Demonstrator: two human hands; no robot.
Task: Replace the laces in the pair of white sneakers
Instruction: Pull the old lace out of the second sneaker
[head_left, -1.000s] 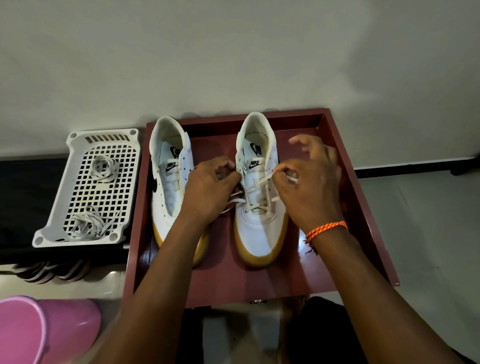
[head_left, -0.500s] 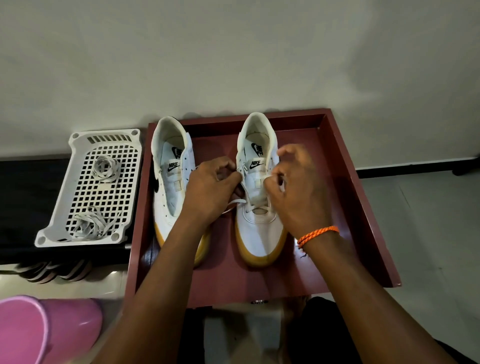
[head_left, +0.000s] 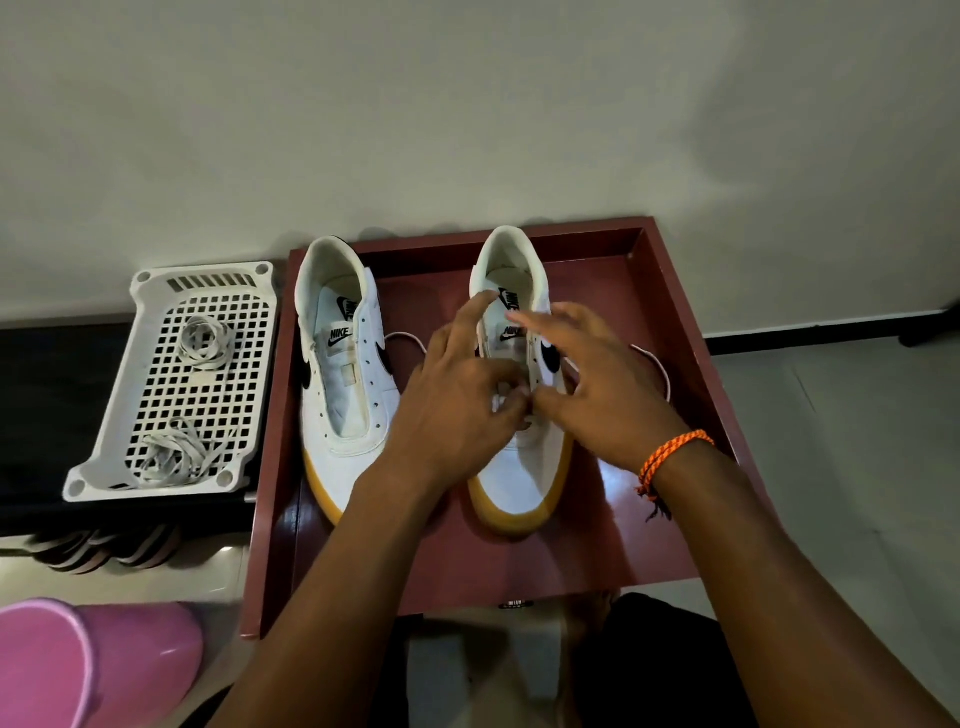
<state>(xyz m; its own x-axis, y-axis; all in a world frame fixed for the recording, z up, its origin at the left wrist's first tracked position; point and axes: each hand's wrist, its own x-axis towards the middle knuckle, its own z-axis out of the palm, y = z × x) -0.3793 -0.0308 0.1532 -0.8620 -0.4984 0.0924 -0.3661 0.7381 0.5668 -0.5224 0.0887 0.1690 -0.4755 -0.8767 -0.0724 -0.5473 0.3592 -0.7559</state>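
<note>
Now both hands on right sneaker (head_left: 519, 457), lacing.
Left hand (head_left: 457, 395) and right hand (head_left: 597, 395) each pinch the lace (head_left: 655, 370) mid-shoe; sneaker near tray (head_left: 691, 332) centre, left sneaker (head_left: 345, 384) at its left edge.

- Both bare forearms reach forward and converge over the right sneaker (head_left: 519, 467).
- The left hand (head_left: 457, 400) lies over that sneaker's left side, index finger stretched toward the heel opening, thumb and other fingers curled in at the eyelets.
- The right hand (head_left: 597, 384) lies over its right side, fingers spread forward, thumb tip meeting the left hand's.
- What the fingertips pinch is blurred.
</note>
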